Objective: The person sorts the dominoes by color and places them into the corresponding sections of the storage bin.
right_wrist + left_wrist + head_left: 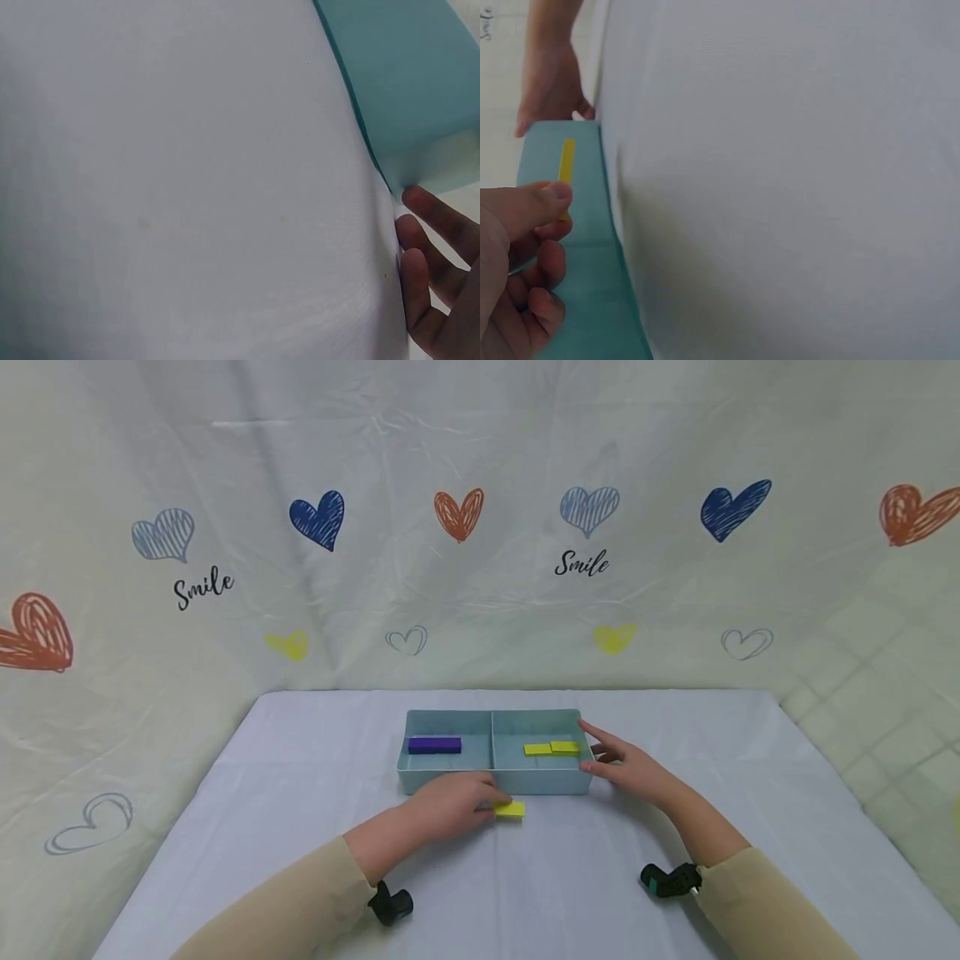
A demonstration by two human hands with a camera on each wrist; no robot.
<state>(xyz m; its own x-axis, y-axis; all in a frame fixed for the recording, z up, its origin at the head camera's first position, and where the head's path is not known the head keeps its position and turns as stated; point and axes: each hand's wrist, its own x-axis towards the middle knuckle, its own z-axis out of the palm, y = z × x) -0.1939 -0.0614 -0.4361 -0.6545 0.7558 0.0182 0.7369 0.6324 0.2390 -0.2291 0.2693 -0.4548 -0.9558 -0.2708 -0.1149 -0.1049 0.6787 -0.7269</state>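
My left hand pinches a thin flat yellow block between thumb and fingers, just in front of a light blue two-compartment box. In the left wrist view the thumb lies over the yellow block, which stands out beyond it. At the box's right end is my right hand, its fairly straight index finger and thumb touching the end wall. Two similar yellow pieces lie in the right compartment, one overlapping the other in this view. A purple block lies in the left compartment.
A white cloth covers the table under the box. Behind it hangs a pale curtain printed with hearts and "Smile" lettering. Black wrist cameras sit at both sleeve cuffs.
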